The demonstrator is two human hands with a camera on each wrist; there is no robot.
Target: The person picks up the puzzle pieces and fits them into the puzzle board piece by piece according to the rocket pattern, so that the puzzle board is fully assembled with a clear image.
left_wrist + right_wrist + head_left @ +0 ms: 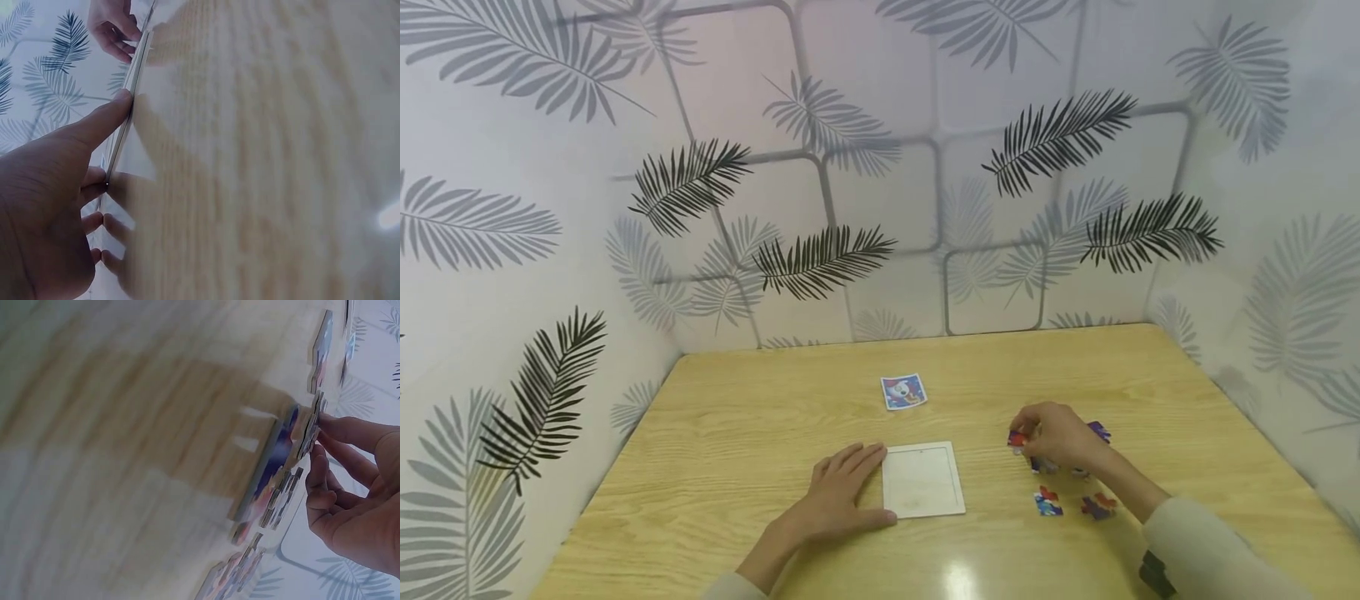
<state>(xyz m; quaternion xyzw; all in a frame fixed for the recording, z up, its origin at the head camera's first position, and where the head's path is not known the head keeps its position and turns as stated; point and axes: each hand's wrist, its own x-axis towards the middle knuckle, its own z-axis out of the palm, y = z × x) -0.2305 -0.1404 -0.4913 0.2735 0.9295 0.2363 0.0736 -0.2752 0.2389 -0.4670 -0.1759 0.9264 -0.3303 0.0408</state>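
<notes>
A square white puzzle tray lies on the table with a bare face. Along its left side rests my left hand, thumb and fingers spread, the fingertips at its edge; the left wrist view shows the thumb on the rim. To the right of the tray, my right hand pinches a red and blue puzzle piece between thumb and fingers, low over the table. More pieces lie partly hidden beneath this hand. Nearer me are a blue and red piece and a purple and red piece.
A small picture card with a white cartoon animal lies behind the tray. The wooden table meets patterned walls at its back and sides. A dark object shows by the right sleeve.
</notes>
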